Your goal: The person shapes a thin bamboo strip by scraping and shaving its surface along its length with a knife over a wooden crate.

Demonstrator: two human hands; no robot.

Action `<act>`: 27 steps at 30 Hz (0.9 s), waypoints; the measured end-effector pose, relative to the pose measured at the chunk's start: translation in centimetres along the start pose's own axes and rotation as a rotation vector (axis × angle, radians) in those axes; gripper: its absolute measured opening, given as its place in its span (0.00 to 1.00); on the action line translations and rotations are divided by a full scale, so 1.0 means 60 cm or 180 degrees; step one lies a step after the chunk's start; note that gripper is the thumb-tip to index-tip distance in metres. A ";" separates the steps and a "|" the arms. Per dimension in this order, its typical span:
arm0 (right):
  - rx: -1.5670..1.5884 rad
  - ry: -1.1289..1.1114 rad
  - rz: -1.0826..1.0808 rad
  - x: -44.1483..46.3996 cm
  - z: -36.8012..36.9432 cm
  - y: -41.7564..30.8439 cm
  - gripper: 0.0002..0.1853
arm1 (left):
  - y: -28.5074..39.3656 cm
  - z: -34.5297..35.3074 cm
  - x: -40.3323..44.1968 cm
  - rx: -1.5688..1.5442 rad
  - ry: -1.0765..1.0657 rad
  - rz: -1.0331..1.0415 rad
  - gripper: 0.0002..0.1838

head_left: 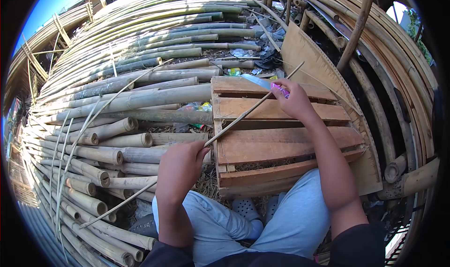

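Note:
A long thin bamboo stick [243, 115] runs slantwise from the lower left, through my left hand and past my right hand, to its tip at the upper right. My left hand [180, 166] is closed round the stick, just left of the wooden crate [272, 143]. Above the far part of the crate, my right hand [296, 100] grips a knife [257, 82] by its pink handle. The blade points to the upper left, close to the stick. Whether the edge touches the stick, I cannot tell. My fingers partly hide the handle.
Many bamboo poles [154, 96] lie in rows at the left and ahead. Thin bamboo strips [91, 119] rest across them. A curved tan sheet [323, 63] stands behind the crate, and upright poles [357, 28] rise at the right. Plastic litter [233, 72] lies beyond the crate.

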State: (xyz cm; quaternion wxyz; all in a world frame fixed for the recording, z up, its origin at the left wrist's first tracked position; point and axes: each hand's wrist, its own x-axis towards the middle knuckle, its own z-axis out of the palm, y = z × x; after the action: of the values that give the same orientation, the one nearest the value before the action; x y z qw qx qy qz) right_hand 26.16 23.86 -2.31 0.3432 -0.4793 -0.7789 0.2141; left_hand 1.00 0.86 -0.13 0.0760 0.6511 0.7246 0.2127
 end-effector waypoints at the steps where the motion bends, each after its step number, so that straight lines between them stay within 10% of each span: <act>1: -0.0009 -0.0005 0.0009 -0.002 0.002 0.003 0.13 | 0.001 0.005 -0.002 -0.0035 0.0059 0.0083 0.10; 27: 0.0358 -0.0241 0.0732 -0.025 0.033 0.014 0.12 | 0.032 -0.006 -0.002 0.0706 0.0062 0.0080 0.14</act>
State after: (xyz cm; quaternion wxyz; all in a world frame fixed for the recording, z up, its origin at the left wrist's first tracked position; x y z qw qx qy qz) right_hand 25.68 22.90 -4.69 0.3131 -0.5370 -0.7179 0.3134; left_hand 2.65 0.79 0.97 -0.0062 0.6624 0.7362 0.1384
